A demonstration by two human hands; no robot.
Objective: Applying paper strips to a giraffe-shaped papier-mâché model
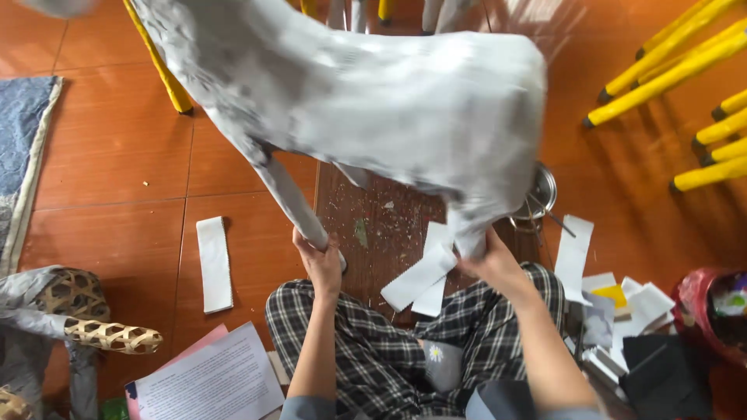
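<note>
Papier-mâché animal figure [373, 93] steadied by two hands over a tiled floor [109, 148].

We see the left hand [320, 263] closed around one slim paper-wrapped leg [292, 198], and the right hand [490, 260] closed on the other leg [467, 233], pressing loose white paper strips [420, 280] against it. The figure stands tilted above the lap and a littered wooden board [373, 225]. We judge the thin legs the weak point: a tight grip or a twist could buckle them. The unpressed strip ends may peel away, and the metal bowl [538, 194] just beside the figure could be knocked over.
</note>
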